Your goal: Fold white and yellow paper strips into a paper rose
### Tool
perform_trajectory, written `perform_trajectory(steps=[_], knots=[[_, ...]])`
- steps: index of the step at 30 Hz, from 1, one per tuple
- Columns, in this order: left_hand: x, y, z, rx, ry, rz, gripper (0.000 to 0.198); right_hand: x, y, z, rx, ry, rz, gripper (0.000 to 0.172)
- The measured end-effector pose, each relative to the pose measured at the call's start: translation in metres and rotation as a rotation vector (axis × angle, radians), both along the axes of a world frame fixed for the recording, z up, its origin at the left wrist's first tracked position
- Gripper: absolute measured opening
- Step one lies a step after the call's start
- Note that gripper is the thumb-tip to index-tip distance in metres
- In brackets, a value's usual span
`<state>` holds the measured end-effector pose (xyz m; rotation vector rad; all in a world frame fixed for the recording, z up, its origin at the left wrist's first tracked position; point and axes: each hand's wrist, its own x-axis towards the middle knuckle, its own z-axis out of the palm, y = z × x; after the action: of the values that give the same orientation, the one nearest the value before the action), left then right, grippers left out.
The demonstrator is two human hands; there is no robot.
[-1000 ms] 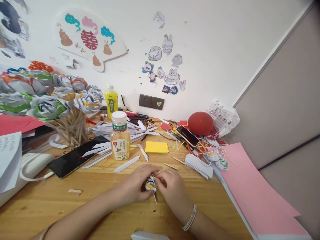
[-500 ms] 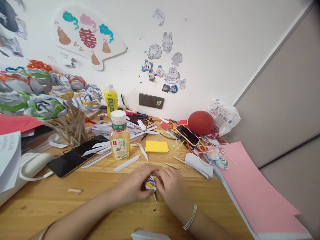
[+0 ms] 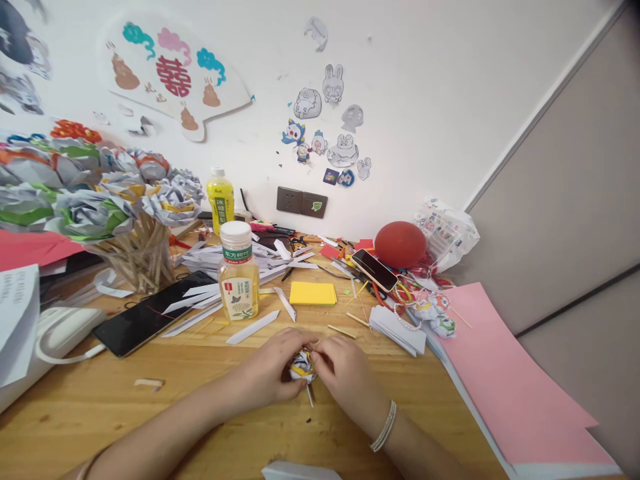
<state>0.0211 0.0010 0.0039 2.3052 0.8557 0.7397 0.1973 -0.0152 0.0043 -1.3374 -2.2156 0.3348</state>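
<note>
A small paper flower (image 3: 302, 367), white with yellow strips, sits between my two hands just above the wooden table. My left hand (image 3: 277, 367) curls round its left side, thumb below and fingers behind. With its fingertips pinched, my right hand (image 3: 340, 363) grips the flower's upper right edge. A thin pale stick (image 3: 311, 396) pokes out below the flower toward me. The flower's far side is hidden by my fingers. Beyond my hands lies a stack of yellow paper (image 3: 313, 293).
A tea bottle (image 3: 239, 280) stands left of the yellow stack, near scattered white paper strips (image 3: 253, 327). Folded white paper (image 3: 397, 331) lies to the right, beside pink sheets (image 3: 510, 373). At left are a black phone (image 3: 150, 317) and a cup of paper flowers (image 3: 143, 257).
My right hand has shifted slightly at the flower's upper right edge, its wrist turning a little. My left hand and the flower stay almost in place.
</note>
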Motion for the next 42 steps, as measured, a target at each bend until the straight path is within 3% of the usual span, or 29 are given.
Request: perform_trajectory(steps=[4, 7, 21, 29, 35, 38, 42], knots=[[-0.001, 0.001, -0.004, 0.012, 0.004, 0.004, 0.056, 0.012, 0.008, 0.002, -0.308, 0.260, 0.016, 0.015], [-0.003, 0.001, -0.009, 0.028, 0.008, 0.015, 0.055, 0.017, 0.013, -0.002, -0.473, 0.311, 0.083, 0.012], [-0.004, 0.002, -0.013, 0.010, 0.000, 0.032, 0.056, 0.015, 0.013, -0.002, -0.613, 0.377, 0.115, 0.011], [-0.007, 0.003, 0.001, -0.179, 0.022, 0.020, 0.058, 0.016, 0.013, -0.003, -0.477, 0.205, 0.150, 0.012], [-0.015, 0.006, 0.005, -0.280, -0.031, -0.097, 0.065, 0.020, 0.014, -0.004, -0.451, 0.182, 0.264, 0.013], [-0.016, 0.006, 0.004, -0.306, -0.055, -0.120, 0.066, 0.018, 0.012, -0.004, -0.265, 0.056, 0.274, 0.022], [-0.016, 0.006, 0.004, -0.315, -0.044, -0.108, 0.065, 0.015, 0.009, -0.003, -0.047, -0.070, 0.270, 0.021]])
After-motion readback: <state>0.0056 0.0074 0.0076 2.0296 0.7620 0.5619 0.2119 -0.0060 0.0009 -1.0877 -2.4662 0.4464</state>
